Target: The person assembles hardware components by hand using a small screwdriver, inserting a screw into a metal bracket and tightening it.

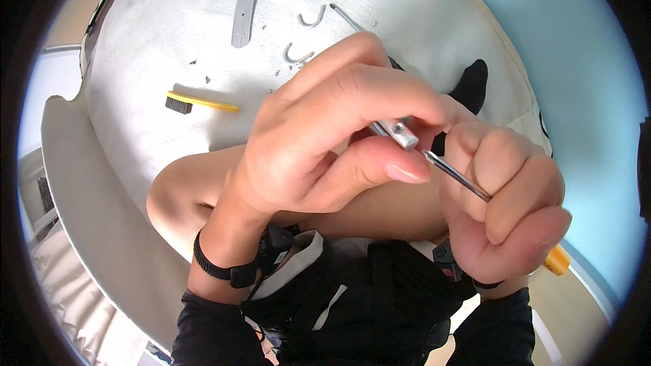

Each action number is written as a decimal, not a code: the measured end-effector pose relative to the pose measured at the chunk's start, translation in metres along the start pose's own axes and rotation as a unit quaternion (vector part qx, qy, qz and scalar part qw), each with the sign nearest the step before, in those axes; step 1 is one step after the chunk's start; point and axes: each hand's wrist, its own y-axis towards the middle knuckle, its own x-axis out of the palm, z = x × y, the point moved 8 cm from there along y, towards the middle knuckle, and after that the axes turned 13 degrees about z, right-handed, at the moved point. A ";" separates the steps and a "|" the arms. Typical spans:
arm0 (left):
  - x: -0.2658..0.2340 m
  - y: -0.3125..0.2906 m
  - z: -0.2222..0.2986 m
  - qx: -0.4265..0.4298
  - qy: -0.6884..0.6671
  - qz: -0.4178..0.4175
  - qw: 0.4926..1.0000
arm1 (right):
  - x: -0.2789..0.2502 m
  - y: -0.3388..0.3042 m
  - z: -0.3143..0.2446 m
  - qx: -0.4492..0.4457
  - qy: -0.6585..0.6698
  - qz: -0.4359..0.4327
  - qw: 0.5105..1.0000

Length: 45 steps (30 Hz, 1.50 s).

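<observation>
My left hand (319, 129) pinches a small silver metal fitting (404, 137) between thumb and fingers. A hole shows near its end, and most of the piece is hidden behind the fingers. My right hand (512, 193) is closed around a screwdriver (462, 179). Its thin steel shaft points up and left toward the fitting, with the tip close by; whether they touch I cannot tell. The yellow handle end (557, 260) sticks out below my right thumb. Both hands are raised above my folded legs.
On the white padded surface (149, 47) lie a yellow-handled brush (203, 102) with dark bristles, a perforated metal strip (246, 10), two curved metal hooks (312, 20) and small dark bits. A thin metal rod (346, 17) reaches behind my left hand. A light-blue wall (576, 81) rises at right.
</observation>
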 end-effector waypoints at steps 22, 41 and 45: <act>-0.001 0.000 0.008 0.052 0.014 -0.038 0.998 | 0.007 0.000 -0.005 -0.112 0.009 -0.046 0.993; -0.003 -0.009 0.008 0.053 0.030 -0.019 0.998 | 0.007 -0.005 0.001 -0.034 0.021 -0.032 0.999; -0.003 -0.007 0.009 0.049 0.022 -0.012 0.999 | 0.007 -0.005 0.002 -0.047 0.022 -0.031 0.998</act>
